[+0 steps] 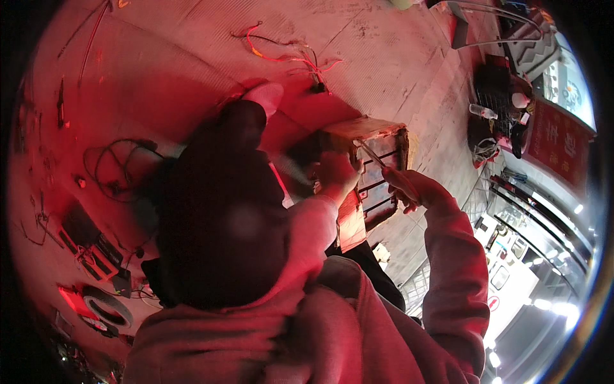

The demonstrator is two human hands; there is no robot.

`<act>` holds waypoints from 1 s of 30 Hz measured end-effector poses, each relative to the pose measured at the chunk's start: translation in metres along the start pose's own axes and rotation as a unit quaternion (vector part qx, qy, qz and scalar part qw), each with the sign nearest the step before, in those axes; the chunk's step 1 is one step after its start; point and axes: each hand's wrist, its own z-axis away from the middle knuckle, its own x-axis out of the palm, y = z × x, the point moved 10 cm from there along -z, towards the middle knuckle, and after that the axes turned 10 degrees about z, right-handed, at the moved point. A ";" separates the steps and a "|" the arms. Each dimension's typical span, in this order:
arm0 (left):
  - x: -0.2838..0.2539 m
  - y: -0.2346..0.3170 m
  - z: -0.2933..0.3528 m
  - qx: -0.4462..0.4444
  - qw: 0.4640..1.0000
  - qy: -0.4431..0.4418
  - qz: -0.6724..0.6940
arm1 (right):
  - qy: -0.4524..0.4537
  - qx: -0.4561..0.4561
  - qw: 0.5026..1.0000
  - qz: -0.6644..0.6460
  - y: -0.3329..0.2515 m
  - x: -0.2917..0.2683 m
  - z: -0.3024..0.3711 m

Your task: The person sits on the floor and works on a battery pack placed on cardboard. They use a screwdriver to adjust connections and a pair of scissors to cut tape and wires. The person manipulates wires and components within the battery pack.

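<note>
A box-shaped block [368, 128] with worn tan sides stands on the floor in front of me, with dark bars crossing its right-hand face. My left hand [339, 171] is closed on the block's near-left edge; its fingers are partly in shadow. In my right hand [409, 187] is a slim metal tool [372, 154], held from the right and slanting up-left. The tool's tip meets the block near my left fingertips. Whether it is a screwdriver or pliers is unclear. My dark-clothed left leg [217, 217] fills the area left of the block.
Red and black wires [275, 58] lie on the floor beyond the block. A looped dark cable [118, 168] is at the left, above an orange-and-black case [93, 246] and a tyre [107, 306]. A plastic bottle [483, 111] and a red banner [556, 144] are at the right.
</note>
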 end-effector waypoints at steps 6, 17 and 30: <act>-0.077 -0.029 -0.060 -0.010 0.997 0.068 -0.022 | -0.028 -0.026 0.999 -0.019 -0.014 -0.004 -0.009; -0.121 -0.059 -0.117 -0.024 0.995 0.087 -0.032 | -0.080 0.016 0.996 -0.028 -0.010 0.003 -0.026; -0.027 -0.018 -0.020 0.001 0.999 0.020 0.041 | -0.112 -0.001 0.993 -0.028 -0.009 0.004 -0.038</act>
